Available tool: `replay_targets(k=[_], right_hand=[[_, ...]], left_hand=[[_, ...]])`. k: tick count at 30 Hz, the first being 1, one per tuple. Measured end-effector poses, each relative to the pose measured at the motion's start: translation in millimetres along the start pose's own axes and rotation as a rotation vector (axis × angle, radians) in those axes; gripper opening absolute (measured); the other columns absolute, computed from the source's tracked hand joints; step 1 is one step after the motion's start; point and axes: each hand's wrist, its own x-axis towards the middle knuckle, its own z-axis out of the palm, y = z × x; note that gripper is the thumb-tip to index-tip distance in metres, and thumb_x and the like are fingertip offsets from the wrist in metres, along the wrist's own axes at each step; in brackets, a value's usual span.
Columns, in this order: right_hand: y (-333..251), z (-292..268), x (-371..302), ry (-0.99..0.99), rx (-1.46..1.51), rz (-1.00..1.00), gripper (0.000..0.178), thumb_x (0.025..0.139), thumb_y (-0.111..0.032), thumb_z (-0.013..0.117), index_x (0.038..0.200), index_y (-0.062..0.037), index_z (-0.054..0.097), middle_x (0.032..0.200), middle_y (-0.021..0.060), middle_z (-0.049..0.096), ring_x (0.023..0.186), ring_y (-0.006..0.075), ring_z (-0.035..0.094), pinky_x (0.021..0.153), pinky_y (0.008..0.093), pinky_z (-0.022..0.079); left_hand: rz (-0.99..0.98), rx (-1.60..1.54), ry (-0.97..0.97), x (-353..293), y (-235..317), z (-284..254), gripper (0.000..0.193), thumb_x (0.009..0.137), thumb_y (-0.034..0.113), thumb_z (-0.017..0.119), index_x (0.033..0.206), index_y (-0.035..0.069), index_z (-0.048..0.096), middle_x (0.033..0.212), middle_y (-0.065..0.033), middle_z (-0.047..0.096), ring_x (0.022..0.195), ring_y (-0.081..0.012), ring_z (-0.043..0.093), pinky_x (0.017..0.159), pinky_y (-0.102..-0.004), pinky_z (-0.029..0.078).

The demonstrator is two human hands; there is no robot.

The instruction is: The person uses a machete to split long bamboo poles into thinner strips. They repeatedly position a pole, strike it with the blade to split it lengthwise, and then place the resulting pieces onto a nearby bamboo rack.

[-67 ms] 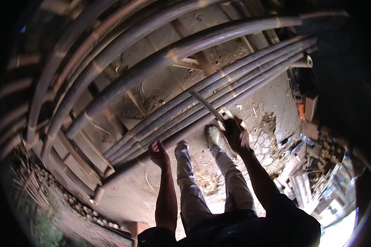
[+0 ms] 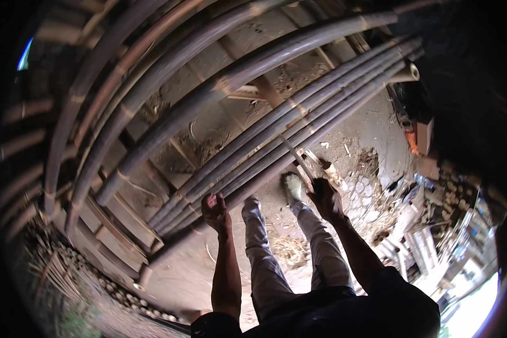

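Several long dark bamboo poles [image 2: 276, 132] lie side by side across a wooden frame in front of me. My right hand [image 2: 325, 196] is shut on the handle of a long knife [image 2: 296, 158], whose blade points up toward the nearest pole. My left hand [image 2: 215, 211] hovers just below the poles with its fingers curled and nothing visible in it. My legs in grey trousers [image 2: 265, 259] stand on the dirt between both hands.
More curved bamboo poles [image 2: 152, 73] arch over the upper left. Wooden slats [image 2: 118, 225] lie under the poles. Short cut bamboo pieces [image 2: 96, 281] line the lower left. Clutter and debris [image 2: 428, 214] fill the right side. An orange object [image 2: 412, 141] sits at right.
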Motion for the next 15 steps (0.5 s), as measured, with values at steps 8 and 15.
replay_targets(k=[8,15], right_hand=[[66.3,55.8,-111.8,0.386,0.893,1.046,0.042,0.070,-0.008,0.084,0.101,-0.0049,0.055,0.071,-0.0001,0.058,0.059,0.0085,0.057,0.050,0.0258,0.048],[44.2,42.5,-79.1,0.421,1.260,0.861,0.041,0.080,-0.026,0.079,0.103,-0.0036,0.054,0.078,0.0041,0.063,0.068,0.0128,0.063,0.056,0.0267,0.052]], left_hand=[[0.673,0.600,-0.484,102.9,106.5,75.9,0.082,0.078,0.059,0.071,0.133,0.002,0.048,0.130,-0.0243,0.052,0.117,-0.0400,0.051,0.099,-0.0473,0.040],[0.347,0.437,-0.838,134.0,122.6,116.2,0.063,0.078,0.059,0.071,0.091,-0.002,0.068,0.085,-0.0185,0.068,0.080,-0.0321,0.065,0.071,-0.0397,0.049]])
